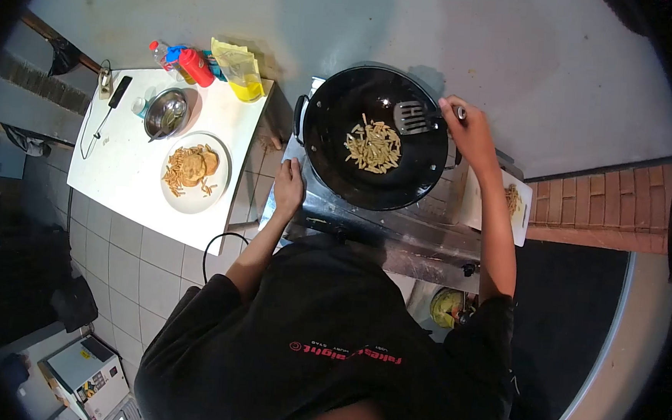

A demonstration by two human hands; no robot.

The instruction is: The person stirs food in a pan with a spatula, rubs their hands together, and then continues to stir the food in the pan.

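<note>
A large black wok (331,171) stands on a metal stove (321,209). Chopped light strips of food (373,147) lie together in the bottom of the wok. My right hand (468,131) is wrapped round the handle of a slotted spatula (412,118) at the wok's right rim; its blade is inside the wok, to the upper right of the food strips. My left hand (289,184) is at the stove's left edge, below the wok's left handle, holding nothing, its fingers extended.
Left, a white table (122,189) bears a plate (175,199) of fried food, a metal bowl (166,113), a red bottle (196,68) and a yellow pouch (244,77). A white board (521,221) with food pieces lies right of the stove, beside a brick ledge (598,203).
</note>
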